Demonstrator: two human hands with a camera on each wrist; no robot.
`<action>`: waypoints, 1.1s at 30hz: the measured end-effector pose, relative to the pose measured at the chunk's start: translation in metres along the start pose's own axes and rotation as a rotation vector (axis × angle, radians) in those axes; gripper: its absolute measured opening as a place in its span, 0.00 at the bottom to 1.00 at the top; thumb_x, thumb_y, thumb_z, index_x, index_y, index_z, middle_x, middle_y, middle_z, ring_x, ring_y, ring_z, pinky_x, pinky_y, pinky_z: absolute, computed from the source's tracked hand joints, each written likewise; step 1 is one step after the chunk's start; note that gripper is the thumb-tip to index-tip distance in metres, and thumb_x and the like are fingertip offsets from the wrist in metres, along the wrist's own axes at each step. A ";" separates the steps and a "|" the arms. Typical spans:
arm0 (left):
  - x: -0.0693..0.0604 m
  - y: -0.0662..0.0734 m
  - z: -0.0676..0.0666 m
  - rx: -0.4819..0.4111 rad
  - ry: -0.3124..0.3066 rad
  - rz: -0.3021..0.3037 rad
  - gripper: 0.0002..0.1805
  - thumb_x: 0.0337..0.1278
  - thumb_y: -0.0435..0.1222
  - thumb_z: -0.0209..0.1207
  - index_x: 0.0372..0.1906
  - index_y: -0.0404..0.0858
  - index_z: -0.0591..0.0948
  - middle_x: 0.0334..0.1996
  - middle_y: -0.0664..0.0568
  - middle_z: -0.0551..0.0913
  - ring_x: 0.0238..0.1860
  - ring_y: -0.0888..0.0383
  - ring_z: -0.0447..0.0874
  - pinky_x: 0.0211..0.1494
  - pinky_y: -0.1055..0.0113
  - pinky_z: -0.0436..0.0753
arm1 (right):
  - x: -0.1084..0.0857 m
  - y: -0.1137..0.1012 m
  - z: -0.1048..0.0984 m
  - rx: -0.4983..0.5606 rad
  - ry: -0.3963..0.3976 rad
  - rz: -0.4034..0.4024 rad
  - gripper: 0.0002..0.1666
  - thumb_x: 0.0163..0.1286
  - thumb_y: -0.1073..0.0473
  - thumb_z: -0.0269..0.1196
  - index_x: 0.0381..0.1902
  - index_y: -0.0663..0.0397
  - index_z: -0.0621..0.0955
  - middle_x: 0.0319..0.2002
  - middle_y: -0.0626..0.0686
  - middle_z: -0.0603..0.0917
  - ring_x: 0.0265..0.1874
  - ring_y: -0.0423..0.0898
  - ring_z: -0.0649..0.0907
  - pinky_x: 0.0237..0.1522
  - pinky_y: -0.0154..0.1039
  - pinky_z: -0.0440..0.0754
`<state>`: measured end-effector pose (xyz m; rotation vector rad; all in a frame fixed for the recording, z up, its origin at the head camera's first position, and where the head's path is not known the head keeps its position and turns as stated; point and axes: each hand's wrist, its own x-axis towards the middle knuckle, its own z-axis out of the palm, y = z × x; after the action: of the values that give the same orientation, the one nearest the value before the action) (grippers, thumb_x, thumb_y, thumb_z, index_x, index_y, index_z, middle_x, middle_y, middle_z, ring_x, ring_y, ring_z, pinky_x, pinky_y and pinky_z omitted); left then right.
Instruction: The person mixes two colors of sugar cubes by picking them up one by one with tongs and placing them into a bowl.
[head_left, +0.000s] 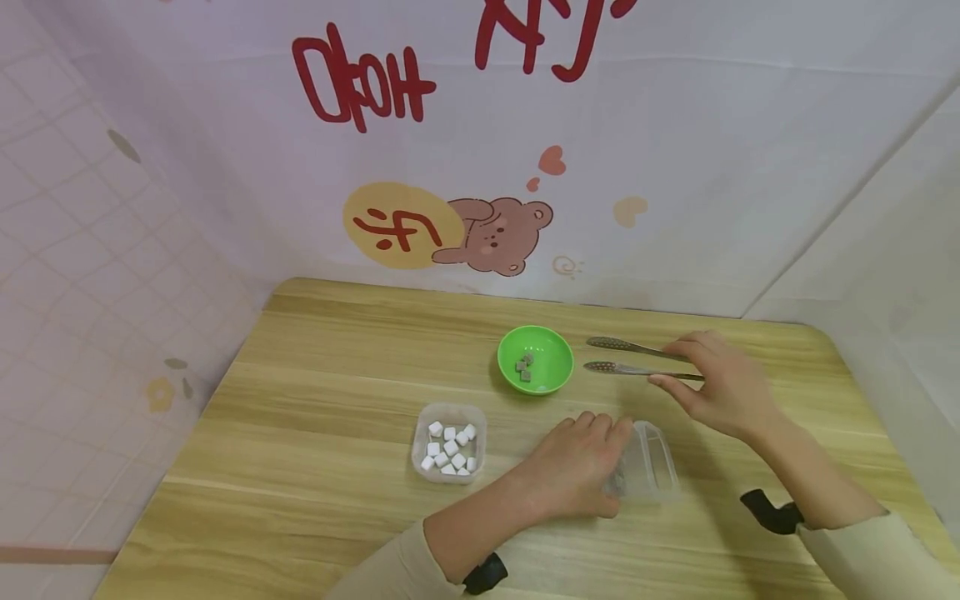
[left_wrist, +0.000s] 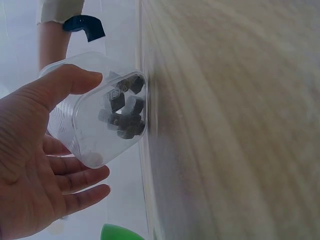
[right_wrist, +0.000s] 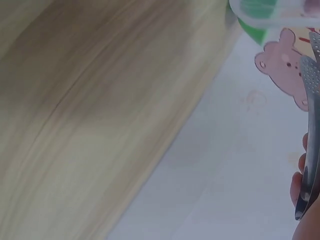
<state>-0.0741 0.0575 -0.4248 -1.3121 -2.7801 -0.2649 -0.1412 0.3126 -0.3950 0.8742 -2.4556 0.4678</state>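
My left hand (head_left: 581, 462) grips a clear plastic container (head_left: 654, 462) low over the table, thumb on one side and fingers on the other. In the left wrist view several dark grey cubes (left_wrist: 125, 112) lie bunched on the container's table-facing side. Metal tongs (head_left: 637, 372) are held in my right hand (head_left: 723, 385), their perforated tips apart and pointing left, with nothing between them. Left of those tips stands a green bowl (head_left: 553, 367) with a few grey cubes (head_left: 525, 367) in it. The right wrist view shows only part of the tongs and fingers.
A second clear container (head_left: 481, 425), holding several white cubes (head_left: 450, 447), stands on the wooden table (head_left: 315, 417) left of my left hand. Behind the table hangs a white printed cloth (head_left: 675, 167) with a bear and red characters. Light panels flank both sides.
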 end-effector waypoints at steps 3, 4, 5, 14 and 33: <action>0.001 0.001 0.000 0.003 -0.011 -0.007 0.48 0.44 0.57 0.75 0.68 0.40 0.70 0.41 0.58 0.75 0.42 0.62 0.73 0.40 0.72 0.71 | -0.010 0.004 -0.014 -0.023 0.016 0.012 0.39 0.73 0.27 0.58 0.44 0.59 0.86 0.41 0.55 0.87 0.36 0.53 0.85 0.28 0.48 0.79; 0.001 0.001 0.000 0.003 -0.010 -0.007 0.48 0.44 0.57 0.75 0.68 0.40 0.70 0.42 0.58 0.75 0.43 0.62 0.73 0.40 0.72 0.71 | -0.014 0.005 -0.018 -0.032 0.029 0.009 0.39 0.73 0.27 0.58 0.43 0.59 0.86 0.40 0.55 0.87 0.36 0.53 0.85 0.28 0.47 0.78; 0.001 0.001 0.000 0.003 -0.009 -0.008 0.47 0.44 0.57 0.75 0.68 0.40 0.70 0.41 0.58 0.75 0.42 0.62 0.73 0.40 0.72 0.71 | -0.017 0.006 -0.022 -0.043 0.048 0.005 0.39 0.72 0.27 0.58 0.43 0.59 0.86 0.39 0.55 0.87 0.35 0.53 0.85 0.28 0.46 0.77; 0.000 0.000 0.000 -0.021 -0.007 -0.013 0.42 0.43 0.55 0.75 0.61 0.41 0.71 0.37 0.59 0.71 0.39 0.61 0.69 0.37 0.72 0.67 | -0.045 0.011 -0.042 -0.096 0.199 -0.075 0.43 0.71 0.25 0.57 0.35 0.62 0.87 0.32 0.55 0.87 0.32 0.53 0.82 0.30 0.39 0.73; 0.001 0.001 0.000 -0.041 -0.032 -0.028 0.41 0.44 0.55 0.75 0.60 0.42 0.71 0.39 0.58 0.72 0.41 0.61 0.70 0.39 0.71 0.70 | -0.091 -0.005 -0.052 -0.012 0.240 -0.117 0.38 0.70 0.29 0.60 0.27 0.60 0.87 0.26 0.50 0.84 0.31 0.37 0.79 0.33 0.24 0.73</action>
<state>-0.0746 0.0590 -0.4246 -1.2992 -2.8361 -0.3071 -0.0590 0.3783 -0.4013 0.8964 -2.1748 0.4851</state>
